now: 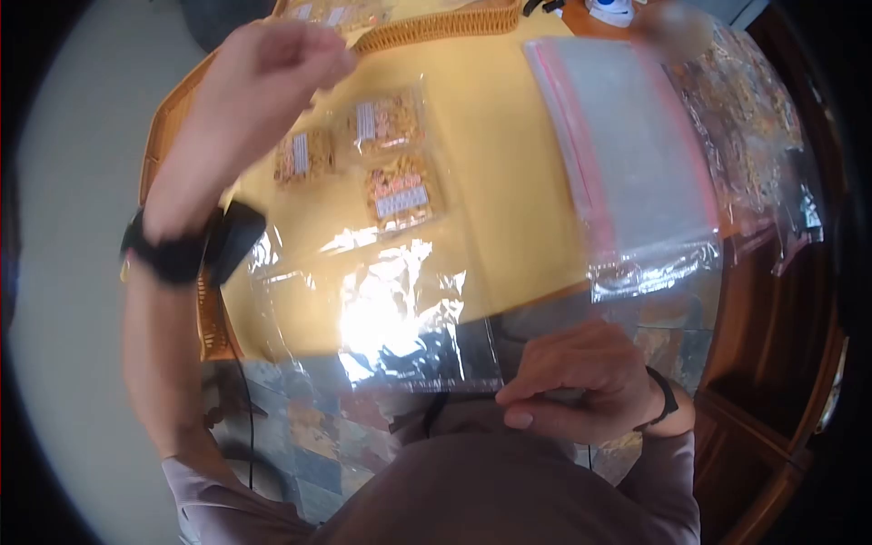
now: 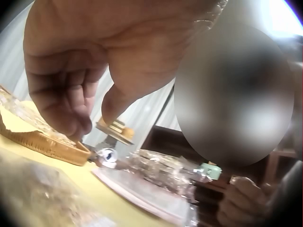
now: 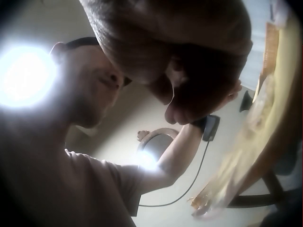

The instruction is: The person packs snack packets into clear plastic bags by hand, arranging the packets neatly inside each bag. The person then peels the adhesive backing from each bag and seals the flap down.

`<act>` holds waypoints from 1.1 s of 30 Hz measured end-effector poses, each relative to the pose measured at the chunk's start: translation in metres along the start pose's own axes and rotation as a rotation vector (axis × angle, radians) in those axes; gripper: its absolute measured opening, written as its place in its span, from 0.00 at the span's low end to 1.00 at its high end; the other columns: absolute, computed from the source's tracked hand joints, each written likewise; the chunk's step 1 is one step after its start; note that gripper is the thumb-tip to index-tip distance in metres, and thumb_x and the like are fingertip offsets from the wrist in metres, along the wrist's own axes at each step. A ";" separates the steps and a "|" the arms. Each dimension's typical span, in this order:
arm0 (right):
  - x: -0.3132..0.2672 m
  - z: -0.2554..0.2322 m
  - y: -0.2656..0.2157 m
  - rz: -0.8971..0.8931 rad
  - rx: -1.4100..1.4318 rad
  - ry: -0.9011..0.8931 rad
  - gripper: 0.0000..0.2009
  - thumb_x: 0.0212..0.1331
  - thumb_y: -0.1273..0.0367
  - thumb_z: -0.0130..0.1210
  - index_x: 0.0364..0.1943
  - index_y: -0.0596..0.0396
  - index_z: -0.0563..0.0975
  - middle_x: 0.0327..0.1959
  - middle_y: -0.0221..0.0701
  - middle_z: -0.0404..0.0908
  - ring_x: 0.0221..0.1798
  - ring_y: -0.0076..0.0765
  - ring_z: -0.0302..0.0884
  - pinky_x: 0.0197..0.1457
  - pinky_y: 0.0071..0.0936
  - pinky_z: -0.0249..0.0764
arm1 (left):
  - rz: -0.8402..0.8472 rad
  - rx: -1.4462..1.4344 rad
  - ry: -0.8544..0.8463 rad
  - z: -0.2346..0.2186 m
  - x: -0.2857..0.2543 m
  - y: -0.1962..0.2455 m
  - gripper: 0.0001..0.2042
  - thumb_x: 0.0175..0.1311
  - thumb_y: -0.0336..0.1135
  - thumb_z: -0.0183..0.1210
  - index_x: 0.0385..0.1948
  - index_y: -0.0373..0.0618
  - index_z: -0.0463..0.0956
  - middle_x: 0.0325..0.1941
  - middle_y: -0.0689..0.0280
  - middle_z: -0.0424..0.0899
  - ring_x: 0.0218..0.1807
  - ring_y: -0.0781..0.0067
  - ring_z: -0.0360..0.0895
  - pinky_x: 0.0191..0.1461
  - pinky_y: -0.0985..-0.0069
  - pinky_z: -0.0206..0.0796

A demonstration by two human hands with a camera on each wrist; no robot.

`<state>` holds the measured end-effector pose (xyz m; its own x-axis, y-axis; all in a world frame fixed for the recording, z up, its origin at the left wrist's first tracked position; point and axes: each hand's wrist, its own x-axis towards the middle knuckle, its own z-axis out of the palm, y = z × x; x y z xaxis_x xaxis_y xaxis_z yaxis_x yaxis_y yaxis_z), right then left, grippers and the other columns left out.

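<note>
A large clear plastic bag (image 1: 409,300) lies over the yellow tabletop, its near edge hanging past the front of the table. Three small packets of a golden snack, each with a printed label, lie under or within the clear film; one packet (image 1: 397,193) is closest to me. My right hand (image 1: 581,377) pinches the bag's near right corner. Beyond the packets, my blurred left hand (image 1: 272,73) is raised above the table's left side. In the left wrist view its fingers (image 2: 61,101) curl loosely with nothing between them.
A stack of clear bags with pink edges (image 1: 627,145) lies on the right. Past it is a heap of filled plastic packs (image 1: 754,118). A wicker tray rim (image 1: 436,32) runs along the back. Wooden shelving (image 1: 772,363) stands at the right.
</note>
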<state>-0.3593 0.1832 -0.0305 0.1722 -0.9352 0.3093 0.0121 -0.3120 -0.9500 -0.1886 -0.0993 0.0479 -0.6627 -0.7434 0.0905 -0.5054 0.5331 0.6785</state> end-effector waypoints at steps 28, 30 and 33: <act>0.019 -0.024 -0.049 -1.060 0.280 1.097 0.11 0.68 0.66 0.61 0.38 0.62 0.85 0.35 0.36 0.87 0.43 0.41 0.86 0.43 0.35 0.81 | 0.003 0.647 -0.173 0.093 0.210 0.014 0.32 0.47 0.54 0.75 0.49 0.36 0.86 0.56 0.48 0.86 0.60 0.52 0.81 0.63 0.63 0.71; 0.021 -0.022 -0.044 -1.012 0.306 1.095 0.11 0.68 0.65 0.61 0.38 0.62 0.85 0.35 0.36 0.87 0.43 0.41 0.86 0.43 0.35 0.81 | -0.034 0.520 -0.251 0.091 0.213 0.010 0.31 0.47 0.54 0.75 0.49 0.39 0.86 0.59 0.51 0.85 0.62 0.55 0.80 0.65 0.63 0.70; 0.024 -0.016 -0.034 -0.925 0.350 1.100 0.11 0.67 0.65 0.61 0.39 0.61 0.84 0.36 0.36 0.87 0.43 0.41 0.85 0.43 0.36 0.81 | -0.030 0.465 -0.282 0.086 0.204 0.013 0.34 0.48 0.52 0.75 0.54 0.36 0.83 0.58 0.49 0.85 0.62 0.54 0.80 0.65 0.64 0.70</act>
<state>-0.3713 0.1686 0.0104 -0.8428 -0.1352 0.5209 -0.0421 -0.9484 -0.3143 -0.3780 -0.2091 0.0122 -0.7347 -0.6578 -0.1658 -0.6748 0.6835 0.2783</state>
